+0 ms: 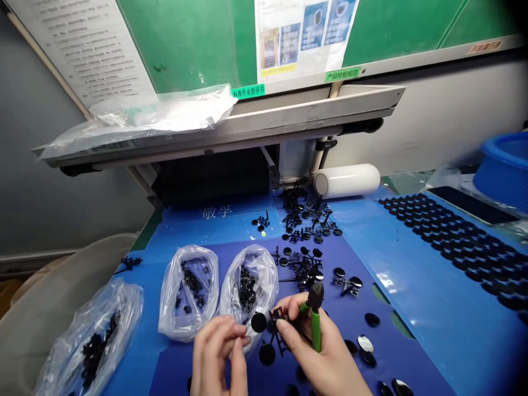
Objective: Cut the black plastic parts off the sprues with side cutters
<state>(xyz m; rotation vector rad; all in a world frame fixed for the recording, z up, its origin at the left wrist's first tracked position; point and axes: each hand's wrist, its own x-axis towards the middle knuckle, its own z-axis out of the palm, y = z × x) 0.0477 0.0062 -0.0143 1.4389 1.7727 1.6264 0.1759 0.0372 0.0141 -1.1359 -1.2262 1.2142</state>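
Note:
My right hand [325,352] is closed round green-handled cutters [315,313], whose black jaws point up. Its fingertips also touch a black plastic sprue [274,324] carrying round black discs. My left hand [218,352] pinches the same sprue from the left, next to one round disc [258,322]. Both hands are low in the middle of the view, above a blue mat [396,330]. Loose black and shiny discs [365,344] lie just right of my right hand.
Three clear bags of small black parts [190,289] [249,289] [91,341] lie left of my hands. A heap of black sprues [307,231] lies farther back. Rows of black discs [457,236] cover the right side. A white roll [348,180] and a blue basket [505,165] stand behind.

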